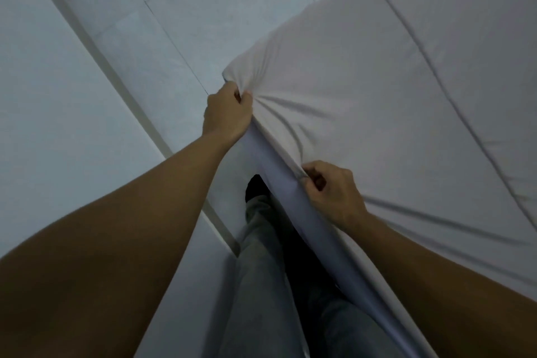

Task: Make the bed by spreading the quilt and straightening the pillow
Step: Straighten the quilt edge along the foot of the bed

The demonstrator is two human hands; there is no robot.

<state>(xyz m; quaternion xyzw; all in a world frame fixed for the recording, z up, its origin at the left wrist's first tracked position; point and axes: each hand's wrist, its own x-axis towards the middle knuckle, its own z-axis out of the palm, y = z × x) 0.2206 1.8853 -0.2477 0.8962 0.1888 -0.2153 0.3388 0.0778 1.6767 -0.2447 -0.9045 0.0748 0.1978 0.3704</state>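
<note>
A pale quilt [392, 90] covers the bed and fills the right of the head view. My left hand [228, 113] grips the quilt's near corner, and folds fan out from the fist. Lower along the same edge, my right hand [331, 192] pinches the cloth between thumb and curled fingers. Below the edge the bed's side [279, 183] shows as a lighter, bluish band. A long crease runs across the quilt at the upper right. No pillow is in view.
A tiled floor [162, 38] lies beyond the bed corner. A white wall [43, 96] with a baseboard runs along the left. My legs in grey trousers [261, 285] and a dark foot [255, 186] stand in the narrow gap between wall and bed.
</note>
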